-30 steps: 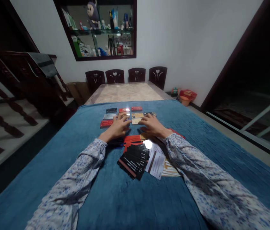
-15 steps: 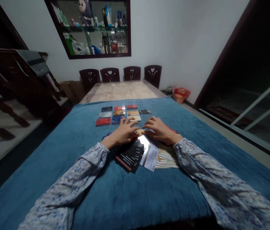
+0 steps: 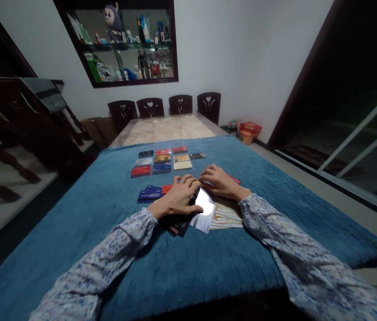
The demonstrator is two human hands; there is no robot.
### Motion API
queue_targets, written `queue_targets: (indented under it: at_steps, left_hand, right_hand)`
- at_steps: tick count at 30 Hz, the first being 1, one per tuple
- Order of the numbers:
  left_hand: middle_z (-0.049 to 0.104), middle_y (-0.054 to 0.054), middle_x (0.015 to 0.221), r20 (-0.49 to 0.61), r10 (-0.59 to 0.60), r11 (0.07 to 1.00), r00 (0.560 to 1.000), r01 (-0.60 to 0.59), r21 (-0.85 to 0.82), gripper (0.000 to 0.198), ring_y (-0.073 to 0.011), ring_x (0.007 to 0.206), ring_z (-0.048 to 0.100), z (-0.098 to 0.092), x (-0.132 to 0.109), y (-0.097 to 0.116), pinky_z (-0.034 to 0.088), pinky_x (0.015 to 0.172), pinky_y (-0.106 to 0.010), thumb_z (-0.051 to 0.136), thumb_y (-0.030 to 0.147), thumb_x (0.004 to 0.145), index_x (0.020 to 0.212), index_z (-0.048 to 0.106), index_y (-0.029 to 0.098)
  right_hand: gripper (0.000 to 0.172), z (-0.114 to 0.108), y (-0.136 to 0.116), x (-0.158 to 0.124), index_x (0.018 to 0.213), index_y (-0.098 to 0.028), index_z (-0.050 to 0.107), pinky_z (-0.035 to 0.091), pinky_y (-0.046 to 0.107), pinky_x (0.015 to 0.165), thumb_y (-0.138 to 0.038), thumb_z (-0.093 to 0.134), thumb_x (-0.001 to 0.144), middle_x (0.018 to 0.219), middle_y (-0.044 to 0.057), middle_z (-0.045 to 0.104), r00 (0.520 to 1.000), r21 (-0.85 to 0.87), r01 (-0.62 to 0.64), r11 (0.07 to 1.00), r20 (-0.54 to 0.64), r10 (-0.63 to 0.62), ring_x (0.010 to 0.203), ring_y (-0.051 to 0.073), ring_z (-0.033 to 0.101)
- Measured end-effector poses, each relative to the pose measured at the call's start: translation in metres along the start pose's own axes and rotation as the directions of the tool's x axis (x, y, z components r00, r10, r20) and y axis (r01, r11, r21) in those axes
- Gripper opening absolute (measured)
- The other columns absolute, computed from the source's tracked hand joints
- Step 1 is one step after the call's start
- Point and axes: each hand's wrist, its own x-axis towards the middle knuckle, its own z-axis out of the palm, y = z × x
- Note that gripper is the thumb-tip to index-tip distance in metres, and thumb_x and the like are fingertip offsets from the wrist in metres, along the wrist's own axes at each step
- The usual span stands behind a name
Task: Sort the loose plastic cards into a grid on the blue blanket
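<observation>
My left hand point(image 3: 180, 197) lies over the fanned black cards point(image 3: 178, 226), its fingers spread and its thumb stretched to the right. The thumb tip reaches a white card point(image 3: 204, 221) that shines with a bright glare. My right hand point(image 3: 222, 183) rests palm down over a fan of cream cards point(image 3: 228, 218), its fingers loosely bent and apart. The fingertips of both hands nearly meet at the far end of the white card. Left of my left hand are several blue cards point(image 3: 150, 194) and an orange-red card point(image 3: 167, 189). What lies under my palms is hidden.
Neat card stacks stand in rows farther back, among them a red stack point(image 3: 141, 171), a blue stack point(image 3: 162, 167) and a cream stack point(image 3: 182, 165). A single dark card point(image 3: 198, 156) lies at their right. A blue cloth point(image 3: 108, 214) covers this part of the table.
My left hand has come nearer and lower onto the black cards, with its thumb now stretched out. The blue and orange-red cards show more. The view has shifted slightly.
</observation>
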Motion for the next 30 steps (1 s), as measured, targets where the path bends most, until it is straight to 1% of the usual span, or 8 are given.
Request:
queue_targets:
  at_steps: [4,8,15,18,21,24,27,30]
  left_hand:
    - [0.056,-0.019,0.142,0.003,-0.070,0.997,0.998,0.070,0.019,0.063,-0.0392,0.137,0.042,0.002,0.004,-0.003,0.031,0.110,-0.059,0.069,0.058,0.087,0.137,0.054,0.021]
    - [0.054,-0.018,0.144,0.015,-0.127,0.991,0.992,0.127,0.032,0.058,-0.0395,0.139,0.038,0.002,0.010,-0.009,0.031,0.110,-0.060,0.067,0.056,0.089,0.133,0.058,0.020]
    - [0.059,-0.016,0.136,-0.039,-0.201,0.978,0.979,0.203,0.042,0.042,-0.0363,0.133,0.043,0.006,0.028,-0.017,0.035,0.107,-0.058,0.066,0.050,0.091,0.121,0.063,0.021]
    - [0.057,-0.017,0.139,-0.040,-0.232,0.970,0.972,0.234,0.063,0.039,-0.0366,0.135,0.042,0.006,0.032,-0.019,0.035,0.106,-0.058,0.065,0.048,0.092,0.119,0.064,0.019]
    - [0.057,-0.017,0.141,-0.060,-0.252,0.964,0.966,0.256,0.068,0.035,-0.0361,0.135,0.042,0.008,0.034,-0.020,0.034,0.106,-0.059,0.064,0.041,0.093,0.121,0.063,0.019]
    - [0.057,-0.015,0.142,-0.089,-0.219,0.973,0.972,0.224,0.052,0.031,-0.0349,0.136,0.042,0.012,0.035,-0.021,0.034,0.107,-0.059,0.063,0.031,0.094,0.123,0.063,0.020]
    - [0.060,-0.013,0.141,-0.105,-0.142,0.989,0.984,0.144,0.014,0.025,-0.0340,0.137,0.042,0.015,0.035,-0.023,0.035,0.107,-0.059,0.056,0.022,0.096,0.119,0.066,0.021]
    - [0.063,-0.012,0.139,-0.094,-0.061,0.997,0.994,0.057,-0.046,0.030,-0.0335,0.137,0.043,0.016,0.034,-0.028,0.035,0.107,-0.059,0.051,0.013,0.094,0.117,0.069,0.021]
  right_hand:
    - [0.033,0.000,-0.001,0.000,0.115,-0.020,0.075,0.041,0.042,0.092,-0.038,0.050,0.103,0.112,0.014,0.071,1.000,0.005,-0.013,1.000,-0.015,0.013,0.107,0.027,0.051]
    - [0.031,0.000,-0.001,0.000,0.116,-0.019,0.075,0.042,0.043,0.093,-0.035,0.051,0.102,0.113,0.014,0.071,1.000,0.026,0.007,1.000,-0.018,-0.006,0.108,0.027,0.051]
    - [0.027,-0.003,-0.002,-0.003,0.113,-0.020,0.075,0.042,0.043,0.094,-0.032,0.055,0.100,0.113,0.014,0.071,0.999,0.068,0.028,0.997,-0.024,-0.026,0.110,0.027,0.051]
    - [0.026,-0.005,-0.002,-0.005,0.113,-0.019,0.075,0.042,0.042,0.093,-0.030,0.056,0.099,0.113,0.013,0.070,1.000,0.056,0.024,0.998,-0.007,-0.023,0.109,0.027,0.051]
    - [0.024,-0.006,-0.004,-0.006,0.111,-0.019,0.075,0.041,0.041,0.090,-0.030,0.057,0.099,0.111,0.013,0.070,1.000,0.004,0.015,1.000,-0.019,-0.015,0.107,0.026,0.052]
    - [0.021,-0.006,-0.006,-0.005,0.105,-0.019,0.075,0.038,0.039,0.085,-0.030,0.059,0.098,0.106,0.012,0.070,1.000,-0.070,0.020,0.997,-0.016,-0.022,0.103,0.026,0.051]
    - [0.019,-0.006,-0.007,-0.005,0.104,-0.020,0.075,0.035,0.038,0.082,-0.029,0.060,0.097,0.104,0.012,0.070,1.000,-0.119,0.025,0.993,0.002,-0.025,0.102,0.026,0.050]
    - [0.018,-0.005,-0.007,-0.004,0.107,-0.021,0.075,0.034,0.038,0.081,-0.028,0.060,0.098,0.104,0.011,0.070,1.000,-0.143,0.001,0.990,0.008,0.000,0.104,0.026,0.050]
